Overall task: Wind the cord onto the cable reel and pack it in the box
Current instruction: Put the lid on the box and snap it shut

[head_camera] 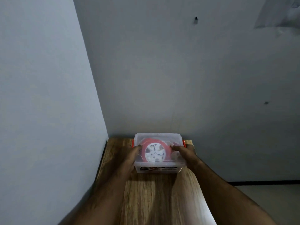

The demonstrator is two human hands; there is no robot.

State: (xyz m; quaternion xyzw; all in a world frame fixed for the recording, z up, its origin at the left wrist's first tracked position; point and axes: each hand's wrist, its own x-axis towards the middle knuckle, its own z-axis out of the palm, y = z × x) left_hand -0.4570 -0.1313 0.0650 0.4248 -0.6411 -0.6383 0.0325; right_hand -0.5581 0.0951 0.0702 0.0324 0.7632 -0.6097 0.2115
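A clear plastic box [158,170] with orange side latches stands at the far end of the wooden table [146,197]. Inside it lies the red cable reel [155,152] with a white round face, seen through the clear lid [158,136] on top of the box. My left hand [132,157] grips the box's left side, fingers resting on the lid. My right hand [185,154] grips the right side the same way. No loose cord shows.
The table stands in a corner, with one wall close on the left and another right behind the box. To the right the table ends and the floor [267,197] lies below. A small black hook [196,18] sticks out of the back wall.
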